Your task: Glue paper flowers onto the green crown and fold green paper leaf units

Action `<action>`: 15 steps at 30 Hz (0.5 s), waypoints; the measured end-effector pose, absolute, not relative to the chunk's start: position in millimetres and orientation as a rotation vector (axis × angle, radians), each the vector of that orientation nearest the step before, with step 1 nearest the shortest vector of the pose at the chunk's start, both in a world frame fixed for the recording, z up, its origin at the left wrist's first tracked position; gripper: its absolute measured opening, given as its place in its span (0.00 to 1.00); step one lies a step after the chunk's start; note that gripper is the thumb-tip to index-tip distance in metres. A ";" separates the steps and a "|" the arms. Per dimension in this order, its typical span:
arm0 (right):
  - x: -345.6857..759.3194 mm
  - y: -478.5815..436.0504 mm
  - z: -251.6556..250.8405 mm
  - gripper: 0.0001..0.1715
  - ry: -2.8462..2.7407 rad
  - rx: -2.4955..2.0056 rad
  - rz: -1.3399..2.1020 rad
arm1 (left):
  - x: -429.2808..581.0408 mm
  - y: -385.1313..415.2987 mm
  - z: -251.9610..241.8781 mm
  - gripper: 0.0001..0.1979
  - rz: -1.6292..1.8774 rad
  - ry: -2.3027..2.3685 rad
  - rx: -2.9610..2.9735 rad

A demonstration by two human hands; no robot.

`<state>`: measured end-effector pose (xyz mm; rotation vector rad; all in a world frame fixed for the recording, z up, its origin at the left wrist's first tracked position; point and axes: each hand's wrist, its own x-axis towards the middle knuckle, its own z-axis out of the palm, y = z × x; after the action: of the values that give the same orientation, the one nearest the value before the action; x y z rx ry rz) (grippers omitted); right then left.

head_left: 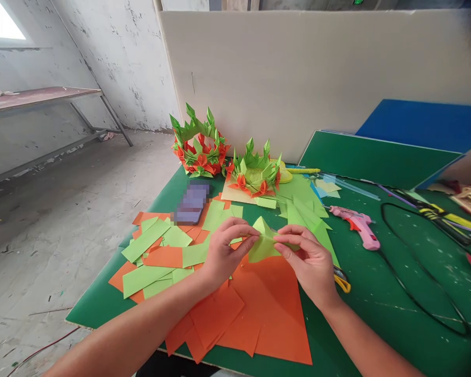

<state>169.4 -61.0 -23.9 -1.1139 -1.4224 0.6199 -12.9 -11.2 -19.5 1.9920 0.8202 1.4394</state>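
Observation:
Both of my hands pinch one folded light-green paper piece above the green table. My left hand grips its left edge between thumb and fingers. My right hand holds its right side with closed fingers. Under the hands lie orange paper sheets. Cut green and orange paper strips lie scattered to the left.
Two green-and-orange folded paper wreaths stand at the back by a white board. A phone, a pink glue gun with black cord, yellow-handled scissors and green paper sheets lie around. The table's edge drops off at left.

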 end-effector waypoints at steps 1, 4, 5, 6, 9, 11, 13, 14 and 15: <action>169.4 -60.5 -24.6 0.05 -1.422 -1.119 0.629 | -12.7 -11.6 -19.7 0.03 1.425 0.809 1.978; 169.1 -59.4 -26.4 0.02 -1.455 -1.166 0.623 | -11.8 -13.1 -20.8 0.03 1.395 0.769 1.955; 168.7 -59.3 -26.9 0.01 -1.475 -1.185 0.612 | -11.3 -13.7 -21.1 0.03 1.393 0.754 1.958; 168.3 -59.4 -27.3 0.02 -1.492 -1.199 0.602 | -10.7 -14.4 -21.2 0.03 1.392 0.741 1.964; 166.9 -60.3 -27.9 0.04 -1.487 -1.202 0.595 | -9.6 -16.2 -20.6 0.02 1.401 0.740 1.991; 166.5 -60.8 -27.9 0.04 -1.472 -1.198 0.590 | -9.6 -16.7 -20.0 0.02 1.399 0.770 2.011; 166.6 -61.1 -27.3 0.03 -1.470 -1.205 0.573 | -9.7 -16.7 -19.9 0.02 1.381 0.804 2.034; 166.6 -61.2 -26.9 0.03 -1.472 -1.208 0.568 | -9.8 -16.5 -20.1 0.02 1.374 0.815 2.043; 166.7 -61.4 -26.3 0.03 -1.472 -1.211 0.566 | -9.7 -16.2 -20.6 0.02 1.369 0.824 2.050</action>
<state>166.7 -61.4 -26.3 -1.2108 -1.4724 0.5661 -9.7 -16.2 -20.6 2.0504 0.8240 1.3686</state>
